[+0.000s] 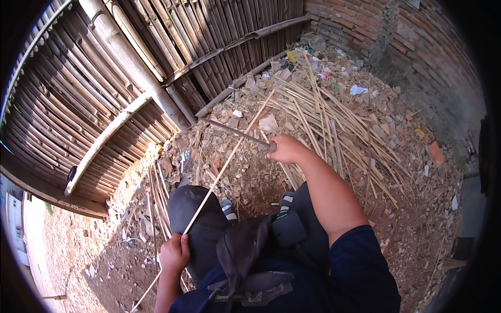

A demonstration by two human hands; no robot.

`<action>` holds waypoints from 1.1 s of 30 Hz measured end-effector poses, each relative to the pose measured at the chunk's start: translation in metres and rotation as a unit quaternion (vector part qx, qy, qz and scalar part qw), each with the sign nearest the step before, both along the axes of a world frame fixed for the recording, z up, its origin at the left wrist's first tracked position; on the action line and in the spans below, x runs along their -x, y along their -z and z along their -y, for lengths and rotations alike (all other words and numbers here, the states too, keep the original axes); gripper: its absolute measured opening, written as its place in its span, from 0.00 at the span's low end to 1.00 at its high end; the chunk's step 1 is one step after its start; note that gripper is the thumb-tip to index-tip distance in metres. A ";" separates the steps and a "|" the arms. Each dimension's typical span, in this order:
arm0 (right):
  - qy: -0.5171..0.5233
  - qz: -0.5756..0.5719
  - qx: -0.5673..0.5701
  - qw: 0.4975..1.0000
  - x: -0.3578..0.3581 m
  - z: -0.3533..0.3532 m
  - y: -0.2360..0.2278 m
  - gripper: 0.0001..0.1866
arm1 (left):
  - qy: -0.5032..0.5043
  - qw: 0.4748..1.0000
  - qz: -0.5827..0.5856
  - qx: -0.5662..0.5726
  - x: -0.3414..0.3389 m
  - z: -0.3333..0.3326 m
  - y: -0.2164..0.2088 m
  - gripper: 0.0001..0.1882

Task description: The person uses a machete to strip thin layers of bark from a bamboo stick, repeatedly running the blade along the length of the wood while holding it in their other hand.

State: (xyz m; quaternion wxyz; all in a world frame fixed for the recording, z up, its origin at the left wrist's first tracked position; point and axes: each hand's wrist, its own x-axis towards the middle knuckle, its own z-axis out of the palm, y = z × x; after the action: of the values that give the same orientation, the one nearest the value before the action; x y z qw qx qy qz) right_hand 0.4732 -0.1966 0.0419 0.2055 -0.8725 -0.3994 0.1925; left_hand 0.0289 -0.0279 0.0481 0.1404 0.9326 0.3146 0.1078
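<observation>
My left hand [175, 253], by my left knee, is closed around a long thin bamboo strip [213, 189]. The strip slants up and away to the right, and its lower end runs down past my wrist. My right hand [286, 149] reaches forward, its fingers wrapped round the handle of a long, narrow, dark-bladed knife [229, 129]. The blade points left and crosses the strip toward its far part; whether they touch I cannot tell. Beyond my right hand lies a loose pile of split bamboo strips [326, 112]. More strips [158, 201] lie beside my left leg.
A bamboo fence [68, 104] with thick poles stands on the left, and a brick wall [360, 26] at the back right. Rubble and litter cover the ground, including white scrap [359, 89] and a broken brick piece [437, 152]. A dark bag [242, 248] hangs at my front.
</observation>
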 end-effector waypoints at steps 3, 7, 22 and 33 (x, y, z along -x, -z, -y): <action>-0.006 0.002 0.008 1.000 0.012 -0.001 -0.002 0.21 | -0.003 1.000 -0.018 -0.013 -0.001 0.002 -0.004 0.19; -0.072 0.035 0.044 0.996 0.042 -0.003 -0.022 0.19 | -0.002 1.000 -0.018 -0.016 -0.002 0.004 -0.006 0.19; -0.018 0.016 -0.009 1.000 0.028 0.001 -0.008 0.19 | 0.003 1.000 -0.001 0.015 -0.001 0.000 -0.002 0.20; 0.006 -0.017 0.001 1.000 -0.001 0.002 0.001 0.20 | -0.010 1.000 0.004 0.024 -0.001 0.002 -0.004 0.20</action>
State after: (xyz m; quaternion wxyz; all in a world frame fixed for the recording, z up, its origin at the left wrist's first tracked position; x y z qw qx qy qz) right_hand 0.4745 -0.1987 0.0405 0.2126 -0.8714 -0.3906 0.2069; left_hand 0.0302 -0.0294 0.0519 0.1630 0.9252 0.3260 0.1055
